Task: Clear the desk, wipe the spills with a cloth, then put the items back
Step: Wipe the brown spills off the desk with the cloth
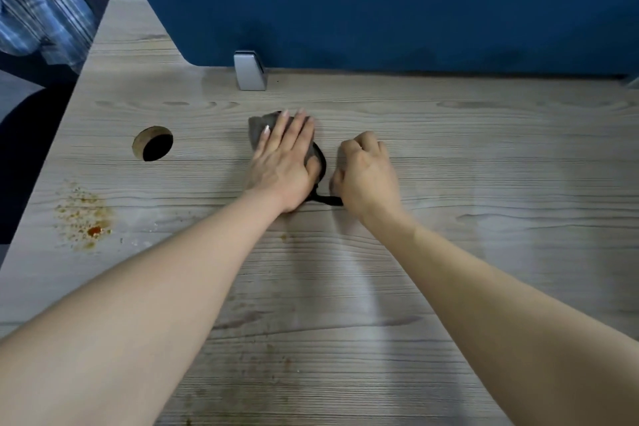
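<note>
My left hand [283,162] presses flat, fingers straight, on a grey cloth [259,130] with a dark hem, in the middle of the wooden desk [484,183]. The hand hides most of the cloth. My right hand [366,176] sits just to the right, fingers curled into a fist; the cloth's dark hem runs in under its heel, where it seems to pinch it. An orange, crumbly spill [83,218] lies near the desk's left edge. Faint brownish stains [262,356] mark the wood between my forearms.
A round cable hole [153,143] opens in the desk left of the cloth. A blue partition [380,3] closes the back, held by a metal bracket [249,71]. Plaid fabric [34,0] hangs beyond the left edge, above a dark chair [27,135].
</note>
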A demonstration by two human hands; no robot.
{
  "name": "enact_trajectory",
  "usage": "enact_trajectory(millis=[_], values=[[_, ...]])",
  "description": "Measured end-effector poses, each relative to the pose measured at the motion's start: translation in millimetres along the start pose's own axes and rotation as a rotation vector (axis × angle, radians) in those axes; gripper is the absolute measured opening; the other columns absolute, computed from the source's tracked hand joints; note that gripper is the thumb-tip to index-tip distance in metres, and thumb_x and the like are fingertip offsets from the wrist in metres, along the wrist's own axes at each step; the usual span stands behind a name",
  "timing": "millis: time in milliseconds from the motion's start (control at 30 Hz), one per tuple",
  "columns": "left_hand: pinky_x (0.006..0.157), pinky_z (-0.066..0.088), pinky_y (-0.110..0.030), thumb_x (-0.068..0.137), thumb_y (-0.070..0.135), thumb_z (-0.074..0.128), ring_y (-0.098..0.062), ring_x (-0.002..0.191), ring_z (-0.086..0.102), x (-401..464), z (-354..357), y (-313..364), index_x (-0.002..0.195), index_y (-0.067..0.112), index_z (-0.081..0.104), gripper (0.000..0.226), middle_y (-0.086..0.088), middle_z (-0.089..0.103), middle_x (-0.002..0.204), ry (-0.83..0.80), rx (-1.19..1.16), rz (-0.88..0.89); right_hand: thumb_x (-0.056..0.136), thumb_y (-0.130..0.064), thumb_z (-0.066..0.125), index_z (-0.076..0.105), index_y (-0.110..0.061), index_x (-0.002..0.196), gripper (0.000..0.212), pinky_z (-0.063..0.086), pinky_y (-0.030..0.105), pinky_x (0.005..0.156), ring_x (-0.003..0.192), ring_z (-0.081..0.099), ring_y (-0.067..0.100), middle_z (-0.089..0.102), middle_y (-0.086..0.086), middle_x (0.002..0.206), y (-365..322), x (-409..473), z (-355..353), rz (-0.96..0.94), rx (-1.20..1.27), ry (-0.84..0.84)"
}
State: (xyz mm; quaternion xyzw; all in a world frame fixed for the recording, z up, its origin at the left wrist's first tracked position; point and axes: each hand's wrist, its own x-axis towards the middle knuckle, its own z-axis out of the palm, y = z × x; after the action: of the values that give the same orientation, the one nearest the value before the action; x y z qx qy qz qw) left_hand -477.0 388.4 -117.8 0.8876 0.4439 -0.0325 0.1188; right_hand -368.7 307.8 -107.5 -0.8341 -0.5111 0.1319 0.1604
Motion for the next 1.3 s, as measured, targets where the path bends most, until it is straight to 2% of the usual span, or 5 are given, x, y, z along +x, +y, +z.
enact_trajectory(millis=[267,500,833,1067,1300], values=[[0.114,-0.013,-0.031,0.098,0.039,0.031,-0.008,0.142,-0.021,-31,-2,-15,0.151,0.027,-0.004,0.066,0.010,-0.015,0.158,-0.083,-0.007,0.143,0.085,-0.013,0.053,0.052,-0.006,0.117,0.033,0.033,0.029,0.093,0.114,0.040,0.028,0.045,0.008,0.124,-2,3,-4,0.002,-0.012,-0.041],[0.116,-0.010,-0.034,0.098,0.034,0.032,-0.014,0.145,-0.013,-6,-5,-15,0.152,0.020,0.005,0.063,0.006,-0.006,0.160,0.004,-0.010,-0.118,0.084,-0.014,0.053,0.051,-0.007,0.116,0.033,0.033,0.029,0.090,0.114,0.039,0.028,0.044,0.008,0.123,0,1,-2,-0.003,-0.009,-0.037],[0.113,-0.014,-0.029,0.097,0.039,0.034,-0.005,0.140,-0.024,-52,2,-21,0.152,0.027,-0.004,0.068,0.011,-0.015,0.158,-0.074,-0.002,0.152,0.088,-0.019,0.052,0.050,-0.008,0.118,0.032,0.035,0.033,0.092,0.116,0.038,0.028,0.043,0.007,0.126,-4,-1,-5,-0.021,-0.081,-0.048],[0.116,-0.013,-0.034,0.098,0.035,0.027,-0.014,0.144,-0.020,-33,-3,-24,0.152,0.019,-0.002,0.064,0.005,-0.013,0.159,-0.013,-0.010,-0.123,0.089,-0.019,0.051,0.051,-0.008,0.119,0.032,0.035,0.033,0.094,0.116,0.038,0.029,0.042,0.008,0.127,-2,-4,-3,-0.034,-0.089,-0.055],[0.112,-0.017,-0.029,0.096,0.037,0.035,-0.010,0.143,-0.021,-69,2,-14,0.152,0.023,-0.004,0.069,0.009,-0.015,0.158,-0.044,-0.020,0.033,0.092,-0.019,0.050,0.048,-0.010,0.121,0.031,0.038,0.033,0.090,0.118,0.037,0.027,0.041,0.006,0.129,-5,-3,-6,-0.017,-0.097,-0.060]])
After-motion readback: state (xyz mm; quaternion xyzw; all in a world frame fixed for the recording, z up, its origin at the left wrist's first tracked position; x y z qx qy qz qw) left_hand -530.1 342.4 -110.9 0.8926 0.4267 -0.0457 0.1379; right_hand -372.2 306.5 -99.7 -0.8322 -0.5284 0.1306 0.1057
